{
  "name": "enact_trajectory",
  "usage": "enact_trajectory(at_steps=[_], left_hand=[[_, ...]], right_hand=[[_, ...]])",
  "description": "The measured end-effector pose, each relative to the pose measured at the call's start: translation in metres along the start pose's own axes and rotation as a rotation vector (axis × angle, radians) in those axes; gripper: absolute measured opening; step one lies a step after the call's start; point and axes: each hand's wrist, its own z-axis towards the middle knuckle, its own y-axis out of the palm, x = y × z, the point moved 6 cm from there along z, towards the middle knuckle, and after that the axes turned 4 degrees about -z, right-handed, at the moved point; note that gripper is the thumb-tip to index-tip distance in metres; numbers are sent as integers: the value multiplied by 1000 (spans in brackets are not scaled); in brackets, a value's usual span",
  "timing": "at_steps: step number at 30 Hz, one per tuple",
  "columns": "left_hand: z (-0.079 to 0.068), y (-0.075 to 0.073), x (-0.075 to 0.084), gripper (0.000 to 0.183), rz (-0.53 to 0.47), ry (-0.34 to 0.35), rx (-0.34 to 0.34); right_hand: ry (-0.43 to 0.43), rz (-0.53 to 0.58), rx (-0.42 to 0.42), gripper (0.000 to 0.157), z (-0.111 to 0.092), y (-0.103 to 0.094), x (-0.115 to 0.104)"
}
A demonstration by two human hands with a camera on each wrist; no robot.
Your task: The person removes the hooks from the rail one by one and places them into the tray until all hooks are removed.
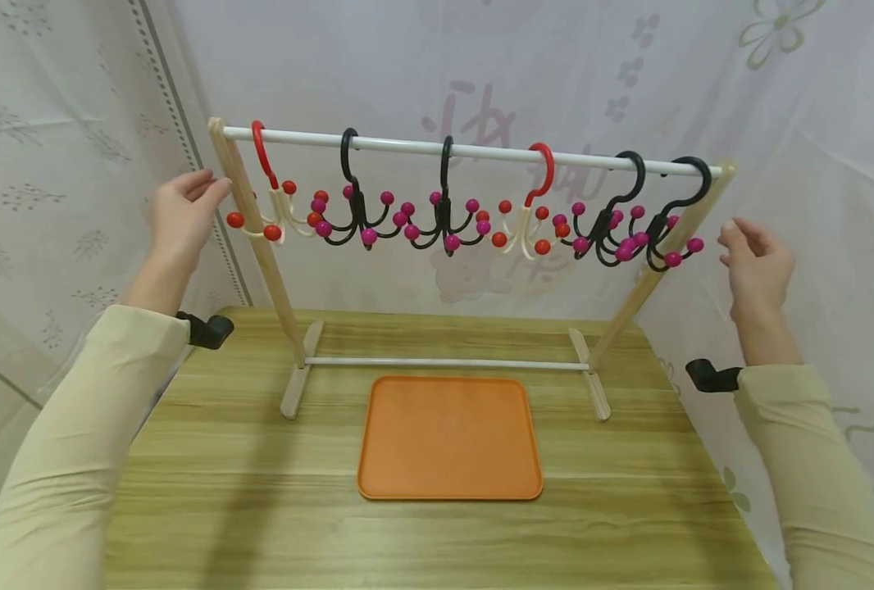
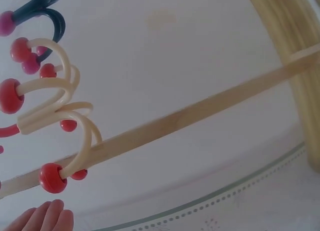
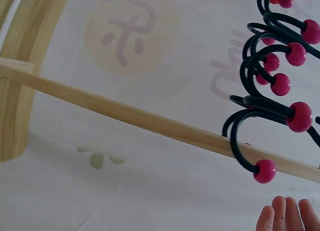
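Note:
My left hand (image 1: 186,215) is raised beside the left post (image 1: 260,238) of a wooden rack, fingers loosely bent and holding nothing. Nearest to it on the white top rail (image 1: 400,146) is a multi-arm hook hanger (image 1: 280,209) with a red hook, cream arms and red balls. On the other side my right hand (image 1: 760,266) hovers just outside the right post (image 1: 639,291), its fingers relaxed with nothing in them. A black hook hanger (image 1: 658,233) with magenta balls hangs closest to it. Fingertips (image 3: 280,213) show below that hanger's lowest ball in the right wrist view.
Between the end hangers, the rail carries more black ones (image 1: 444,209) and another red-and-cream one (image 1: 525,225). An orange tray (image 1: 448,438) lies on the wood-grain table (image 1: 260,524), in front of the rack's lower white bar (image 1: 444,363). Patterned curtains (image 1: 407,65) stand behind and beside.

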Motion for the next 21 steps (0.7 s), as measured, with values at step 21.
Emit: enact_trajectory(at_steps=[21], left_hand=[[16,18,6,53,39,-6,-16]], right_hand=[[-2,-23,-31,28,14,31,-33]])
